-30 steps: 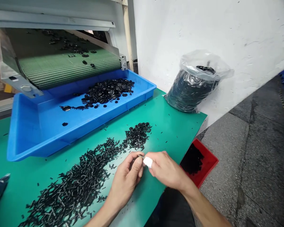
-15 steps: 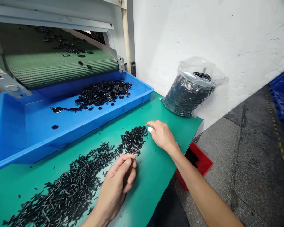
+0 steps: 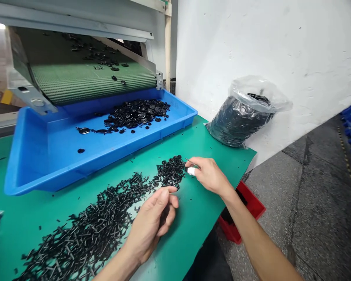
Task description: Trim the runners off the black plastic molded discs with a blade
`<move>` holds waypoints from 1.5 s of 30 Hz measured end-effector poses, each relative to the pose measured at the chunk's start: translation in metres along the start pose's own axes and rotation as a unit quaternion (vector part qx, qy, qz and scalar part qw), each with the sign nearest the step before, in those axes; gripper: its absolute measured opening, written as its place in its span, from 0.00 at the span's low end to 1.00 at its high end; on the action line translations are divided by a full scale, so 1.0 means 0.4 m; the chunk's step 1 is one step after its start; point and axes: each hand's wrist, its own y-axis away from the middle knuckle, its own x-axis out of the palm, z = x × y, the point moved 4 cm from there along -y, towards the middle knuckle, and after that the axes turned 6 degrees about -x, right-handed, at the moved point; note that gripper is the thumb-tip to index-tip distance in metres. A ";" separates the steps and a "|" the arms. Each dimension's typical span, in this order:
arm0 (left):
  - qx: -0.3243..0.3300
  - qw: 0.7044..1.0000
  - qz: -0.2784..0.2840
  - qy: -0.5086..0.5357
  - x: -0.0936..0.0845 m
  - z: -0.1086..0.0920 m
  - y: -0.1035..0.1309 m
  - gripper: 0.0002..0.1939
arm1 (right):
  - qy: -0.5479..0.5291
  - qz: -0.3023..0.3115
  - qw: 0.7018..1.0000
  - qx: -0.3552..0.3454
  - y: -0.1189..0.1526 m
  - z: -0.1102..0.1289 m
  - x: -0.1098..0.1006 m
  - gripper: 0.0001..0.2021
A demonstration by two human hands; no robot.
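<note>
Two bare hands work over small black parts (image 3: 105, 216) heaped on a green table (image 3: 190, 136).
The right hand (image 3: 209, 175) pinches a thin tool (image 3: 188, 160) just beside the heap's far end; one finger wears a white wrap (image 3: 191, 171). The left hand (image 3: 153, 220) curls nearer, thumb close to forefinger; whether it holds a part, I cannot tell. Behind sits a blue tray (image 3: 61, 177) of black pieces (image 3: 137, 113).

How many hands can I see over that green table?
2. The left hand is on the near side of the smaller heap of black parts; the right hand, gripping a thin tool, is just right of that heap.
</note>
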 end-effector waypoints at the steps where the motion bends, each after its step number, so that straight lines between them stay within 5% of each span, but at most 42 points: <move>1: 0.004 1.000 0.000 -0.009 0.002 0.001 0.000 0.17 | -0.025 0.005 1.000 -0.012 0.017 0.022 0.001 0.17; 9: 0.017 0.992 0.025 -0.119 -0.003 0.023 0.002 0.18 | -0.059 0.030 0.996 -0.055 0.119 0.140 0.038 0.18; 19: 0.039 0.997 0.001 -0.070 -0.006 0.022 0.002 0.17 | 0.020 0.000 0.999 -0.027 0.189 0.142 0.059 0.24; 24: 0.065 0.995 0.002 -0.077 -0.008 0.027 0.002 0.16 | 0.059 -0.021 0.998 0.004 0.220 0.144 0.091 0.16; 34: 0.065 0.990 -0.040 -0.116 -0.009 0.031 0.006 0.22 | 0.170 -0.106 0.980 -0.018 0.217 0.168 0.106 0.11; 45: 0.063 0.993 -0.055 -0.084 -0.016 0.039 0.008 0.23 | 0.183 -0.113 0.976 -0.034 0.216 0.177 0.118 0.12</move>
